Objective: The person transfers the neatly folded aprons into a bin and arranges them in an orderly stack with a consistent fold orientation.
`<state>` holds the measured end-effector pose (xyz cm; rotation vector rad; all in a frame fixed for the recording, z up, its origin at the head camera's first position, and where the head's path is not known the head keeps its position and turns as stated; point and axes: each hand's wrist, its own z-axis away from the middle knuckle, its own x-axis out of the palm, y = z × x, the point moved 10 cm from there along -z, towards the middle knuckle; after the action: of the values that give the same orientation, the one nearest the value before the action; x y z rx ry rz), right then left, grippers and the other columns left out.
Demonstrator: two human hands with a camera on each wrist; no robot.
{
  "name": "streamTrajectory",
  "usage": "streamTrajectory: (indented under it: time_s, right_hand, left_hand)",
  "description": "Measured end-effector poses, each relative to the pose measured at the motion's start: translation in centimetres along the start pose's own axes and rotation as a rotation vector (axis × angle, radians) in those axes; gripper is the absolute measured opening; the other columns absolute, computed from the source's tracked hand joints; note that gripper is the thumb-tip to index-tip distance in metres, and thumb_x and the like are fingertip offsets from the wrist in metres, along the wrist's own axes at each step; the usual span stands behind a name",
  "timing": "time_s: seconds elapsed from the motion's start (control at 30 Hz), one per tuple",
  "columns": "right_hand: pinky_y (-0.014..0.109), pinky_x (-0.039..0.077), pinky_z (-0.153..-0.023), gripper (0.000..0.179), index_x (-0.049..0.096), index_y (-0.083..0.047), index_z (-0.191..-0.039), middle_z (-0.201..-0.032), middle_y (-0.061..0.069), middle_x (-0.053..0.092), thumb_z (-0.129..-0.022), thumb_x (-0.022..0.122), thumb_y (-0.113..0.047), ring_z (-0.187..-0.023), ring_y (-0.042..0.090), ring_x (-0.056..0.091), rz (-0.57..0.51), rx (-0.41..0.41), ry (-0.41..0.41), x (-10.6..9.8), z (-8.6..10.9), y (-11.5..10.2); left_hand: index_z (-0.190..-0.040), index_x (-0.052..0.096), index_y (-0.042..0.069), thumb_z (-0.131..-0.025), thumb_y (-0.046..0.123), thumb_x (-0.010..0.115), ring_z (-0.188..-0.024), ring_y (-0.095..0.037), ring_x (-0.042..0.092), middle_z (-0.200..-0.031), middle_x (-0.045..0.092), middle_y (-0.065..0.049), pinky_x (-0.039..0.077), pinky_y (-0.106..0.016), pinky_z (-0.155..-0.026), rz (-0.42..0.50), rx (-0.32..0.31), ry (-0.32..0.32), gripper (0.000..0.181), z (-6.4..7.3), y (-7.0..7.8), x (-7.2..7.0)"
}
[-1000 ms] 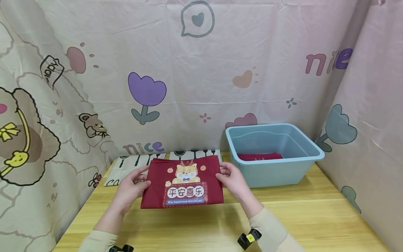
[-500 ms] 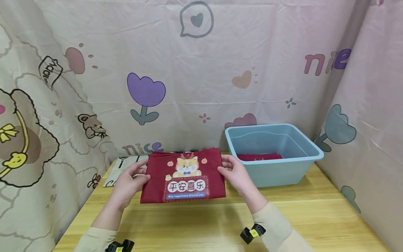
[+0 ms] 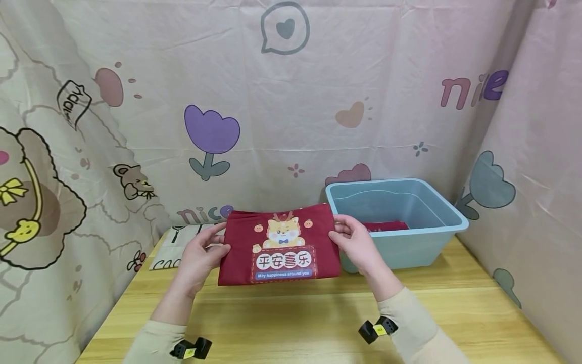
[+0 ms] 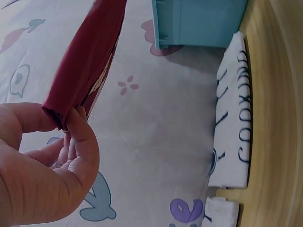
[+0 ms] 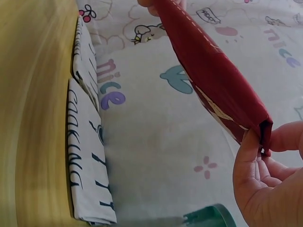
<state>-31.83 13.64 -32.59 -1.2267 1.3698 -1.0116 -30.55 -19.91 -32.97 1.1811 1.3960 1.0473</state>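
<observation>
A folded dark red cloth (image 3: 279,253) with a cartoon dog and Chinese lettering hangs above the table, its printed face tilted toward me. My left hand (image 3: 202,258) pinches its left edge; in the left wrist view, thumb and fingers close on the folded layers of the cloth (image 4: 85,61). At the opposite edge my right hand (image 3: 359,245) grips it the same way, and the right wrist view shows the cloth (image 5: 222,71) slanting between both hands. The cloth's upper right corner overlaps the blue tub (image 3: 400,253) in the head view.
Another red cloth (image 3: 386,226) lies inside the tub at the back right. Two folded white cloths with black print, one (image 5: 87,156) beside the other (image 5: 85,56), lie along the table's back edge. A printed curtain (image 3: 282,126) hangs close behind the wooden table (image 3: 291,323).
Both hands have raised the red cloth and carried it slightly right and away from me. It now covers the right-hand white cloth and overlaps the tub's near left corner.
</observation>
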Motion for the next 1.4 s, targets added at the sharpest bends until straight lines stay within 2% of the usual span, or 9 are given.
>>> streamTrajectory:
  time_s: [0.27,0.6,0.9,1.07,1.23,1.4]
  right_hand:
    - [0.024,0.054,-0.066,0.043,0.048,0.006,-0.138,-0.110,0.019,0.059,-0.097,0.059,-0.002,-0.086,0.015,0.060,0.024,-0.016,0.026,-2.8,-0.1,-0.3]
    - [0.021,0.048,-0.062,0.043,0.046,0.009,-0.139,-0.103,0.011,0.057,-0.099,0.055,-0.002,-0.081,0.007,0.055,0.044,-0.044,0.079,-6.4,-0.5,-1.2]
    - [0.020,0.053,-0.069,0.046,0.042,0.009,-0.143,-0.110,0.014,0.053,-0.101,0.053,-0.007,-0.088,0.009,0.053,0.135,-0.039,0.123,-9.8,-0.9,-1.6]
    - [0.020,0.054,-0.071,0.049,0.039,0.009,-0.145,-0.110,0.012,0.052,-0.102,0.053,-0.011,-0.089,0.007,0.053,0.161,-0.015,0.139,-11.6,-1.3,-1.5]
    - [0.020,0.055,-0.071,0.053,0.038,0.006,-0.147,-0.117,0.017,0.052,-0.102,0.054,-0.017,-0.090,0.009,0.054,0.216,0.008,0.153,-13.2,-1.8,-1.3]
    - [0.020,0.055,-0.072,0.059,0.034,0.004,-0.150,-0.131,0.026,0.048,-0.103,0.053,-0.024,-0.098,0.017,0.055,0.266,0.047,0.152,-14.8,-2.5,-1.3]
  left_hand:
    - [-0.145,0.047,0.002,-0.091,-0.009,0.058,-0.078,-0.007,0.062,-0.101,0.051,-0.010,0.058,-0.028,-0.066,0.076,0.028,-0.010,0.056,-0.9,0.9,2.5]
    - [-0.143,0.050,0.003,-0.090,-0.010,0.060,-0.076,-0.010,0.062,-0.102,0.051,-0.013,0.058,-0.029,-0.068,0.132,0.059,-0.027,0.055,-2.2,2.2,6.1]
    - [-0.140,0.054,0.009,-0.090,-0.005,0.064,-0.077,-0.015,0.058,-0.102,0.053,-0.012,0.058,-0.032,-0.068,0.145,0.057,-0.001,0.053,-3.2,3.3,9.3]
    - [-0.140,0.055,0.008,-0.089,-0.006,0.064,-0.076,-0.014,0.057,-0.101,0.054,-0.011,0.057,-0.030,-0.066,0.158,0.059,0.002,0.054,-3.8,3.8,11.2]
    - [-0.140,0.056,0.006,-0.089,-0.005,0.066,-0.077,-0.014,0.058,-0.100,0.056,-0.011,0.057,-0.028,-0.064,0.156,0.066,0.001,0.053,-4.3,4.4,13.0]
    - [-0.140,0.055,0.005,-0.089,-0.005,0.066,-0.078,-0.015,0.059,-0.099,0.057,-0.010,0.055,-0.026,-0.061,0.161,0.075,0.001,0.053,-4.8,4.9,14.8]
